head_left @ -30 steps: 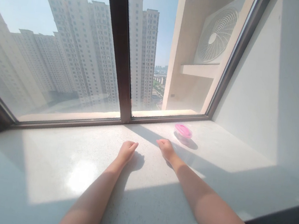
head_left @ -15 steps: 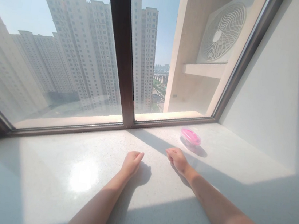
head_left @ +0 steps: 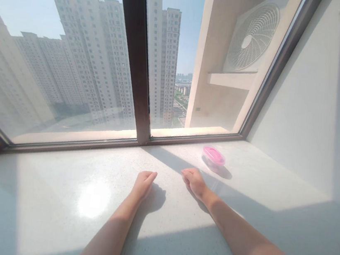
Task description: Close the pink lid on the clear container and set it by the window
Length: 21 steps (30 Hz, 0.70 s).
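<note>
Both my forearms stretch out over a white speckled window sill [head_left: 54,196]. My left hand [head_left: 143,183] lies palm down on the stone with its fingers stretched forward and holds nothing. My right hand [head_left: 194,181] rests on the sill a short way to its right, fingers loosely bent with the tips on the surface, also with nothing in it. A small clear container with a pink lid [head_left: 214,155] stands on the sill just beyond and to the right of my right hand, not touched by it.
A large window with a dark brown frame [head_left: 134,77] runs along the back of the sill. Outside are tall apartment blocks and an air-conditioner unit [head_left: 252,36]. A white wall [head_left: 313,104] closes the sill on the right. Sunlight patches fall across the stone.
The view shifted slightly; both hands stay resting on the sill in almost the same place, and the pink-lidded container has not moved.
</note>
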Each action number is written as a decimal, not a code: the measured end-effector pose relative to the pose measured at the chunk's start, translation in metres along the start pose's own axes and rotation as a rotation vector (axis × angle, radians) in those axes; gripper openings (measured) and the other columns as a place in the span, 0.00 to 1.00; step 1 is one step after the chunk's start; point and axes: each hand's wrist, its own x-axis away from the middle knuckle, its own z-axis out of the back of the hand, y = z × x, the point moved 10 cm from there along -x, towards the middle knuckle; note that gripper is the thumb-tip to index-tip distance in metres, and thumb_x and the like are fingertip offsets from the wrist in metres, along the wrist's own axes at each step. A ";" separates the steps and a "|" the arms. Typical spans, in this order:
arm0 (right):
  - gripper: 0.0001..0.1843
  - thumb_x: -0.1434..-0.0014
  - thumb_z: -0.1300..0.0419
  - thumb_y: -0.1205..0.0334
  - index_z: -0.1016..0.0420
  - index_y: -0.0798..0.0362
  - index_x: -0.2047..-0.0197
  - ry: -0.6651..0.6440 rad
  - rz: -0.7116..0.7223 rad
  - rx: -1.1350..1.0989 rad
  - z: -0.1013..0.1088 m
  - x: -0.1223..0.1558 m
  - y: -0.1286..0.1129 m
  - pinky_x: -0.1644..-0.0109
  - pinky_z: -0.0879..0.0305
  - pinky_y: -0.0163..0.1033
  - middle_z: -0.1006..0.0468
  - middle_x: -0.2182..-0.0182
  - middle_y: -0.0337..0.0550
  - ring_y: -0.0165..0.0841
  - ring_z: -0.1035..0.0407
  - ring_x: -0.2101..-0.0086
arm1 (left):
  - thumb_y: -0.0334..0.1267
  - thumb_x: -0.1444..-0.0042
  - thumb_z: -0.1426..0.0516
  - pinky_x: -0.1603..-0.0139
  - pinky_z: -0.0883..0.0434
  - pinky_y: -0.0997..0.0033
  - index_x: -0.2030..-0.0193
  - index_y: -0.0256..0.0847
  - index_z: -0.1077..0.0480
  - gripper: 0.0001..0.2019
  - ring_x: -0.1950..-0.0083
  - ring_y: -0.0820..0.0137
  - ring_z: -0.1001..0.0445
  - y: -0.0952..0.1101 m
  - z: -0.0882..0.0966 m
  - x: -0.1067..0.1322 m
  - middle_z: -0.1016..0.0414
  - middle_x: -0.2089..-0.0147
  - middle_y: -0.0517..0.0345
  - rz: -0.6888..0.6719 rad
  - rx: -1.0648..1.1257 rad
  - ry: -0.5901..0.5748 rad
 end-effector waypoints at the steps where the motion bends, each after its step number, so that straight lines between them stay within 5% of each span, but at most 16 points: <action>1: 0.22 0.48 0.47 0.52 0.49 0.50 0.87 -0.002 0.005 -0.007 0.000 0.000 -0.001 0.79 0.63 0.35 0.52 0.88 0.30 0.24 0.58 0.84 | 0.48 0.45 0.51 0.74 0.56 0.70 0.83 0.43 0.55 0.21 0.78 0.75 0.56 0.001 0.001 0.000 0.58 0.82 0.66 -0.001 -0.002 0.002; 21: 0.21 0.49 0.46 0.51 0.47 0.50 0.86 -0.051 -0.070 -0.103 -0.015 0.002 0.007 0.82 0.64 0.34 0.50 0.89 0.29 0.22 0.58 0.86 | 0.50 0.44 0.53 0.73 0.56 0.70 0.81 0.43 0.56 0.21 0.75 0.74 0.54 0.003 -0.009 -0.003 0.58 0.79 0.65 -0.028 -0.135 -0.091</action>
